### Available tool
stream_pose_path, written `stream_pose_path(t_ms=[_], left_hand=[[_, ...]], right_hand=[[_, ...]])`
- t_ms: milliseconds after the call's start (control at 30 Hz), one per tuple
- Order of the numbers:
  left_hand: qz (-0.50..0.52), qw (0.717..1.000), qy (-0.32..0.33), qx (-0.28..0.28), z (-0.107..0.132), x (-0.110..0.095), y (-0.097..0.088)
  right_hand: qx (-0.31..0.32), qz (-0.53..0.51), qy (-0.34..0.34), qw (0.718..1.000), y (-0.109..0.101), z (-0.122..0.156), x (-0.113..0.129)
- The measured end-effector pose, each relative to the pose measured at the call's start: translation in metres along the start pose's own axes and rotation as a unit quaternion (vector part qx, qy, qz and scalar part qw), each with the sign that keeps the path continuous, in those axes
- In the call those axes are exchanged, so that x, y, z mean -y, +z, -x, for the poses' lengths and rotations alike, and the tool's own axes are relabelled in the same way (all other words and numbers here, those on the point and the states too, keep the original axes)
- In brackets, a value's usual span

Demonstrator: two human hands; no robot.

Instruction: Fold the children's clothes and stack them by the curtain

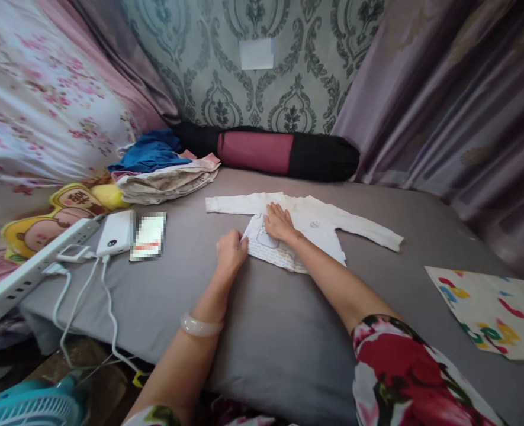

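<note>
A small white long-sleeved shirt (pixel 319 225) lies spread on the grey bed sheet (pixel 262 331), sleeves stretched left and right. My right hand (pixel 278 222) lies flat on the shirt's left half, fingers extended. My left hand (pixel 230 251), with a pale bangle on its wrist, is closed on the shirt's lower left edge.
A stack of folded clothes (pixel 166 171) with a blue garment on top sits at the back left. A black and maroon bolster (pixel 279 152) lies along the wall. A power strip (pixel 35 266), white power bank (pixel 116 234) and cables lie at left. A colourful patterned cloth (pixel 488 310) lies at right.
</note>
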State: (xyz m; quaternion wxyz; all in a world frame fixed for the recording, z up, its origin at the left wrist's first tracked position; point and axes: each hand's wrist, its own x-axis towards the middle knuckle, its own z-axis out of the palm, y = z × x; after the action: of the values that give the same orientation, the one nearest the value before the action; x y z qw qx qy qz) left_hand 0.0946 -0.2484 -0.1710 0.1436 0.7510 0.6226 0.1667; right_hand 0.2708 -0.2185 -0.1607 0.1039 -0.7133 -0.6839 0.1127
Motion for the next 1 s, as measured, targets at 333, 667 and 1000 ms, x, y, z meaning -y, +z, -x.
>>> stream_pose_path(t_ms=[333,667,1000], left_hand=[[-0.036,0.998,-0.034,0.036,0.001,-0.005,-0.011],[0.040,0.997,-0.064,0.020,-0.008,0.004,-0.008],[0.094,0.990,-0.049,-0.094,-0.018,0.017,0.001]], right_hand=[[-0.065,0.047,0.059,0.995,0.022,-0.007,0.006],[-0.053,0.009,0.141,0.988,0.035,0.039,0.071],[-0.003,-0.041,0.095,0.995,0.035,0.091,0.106]])
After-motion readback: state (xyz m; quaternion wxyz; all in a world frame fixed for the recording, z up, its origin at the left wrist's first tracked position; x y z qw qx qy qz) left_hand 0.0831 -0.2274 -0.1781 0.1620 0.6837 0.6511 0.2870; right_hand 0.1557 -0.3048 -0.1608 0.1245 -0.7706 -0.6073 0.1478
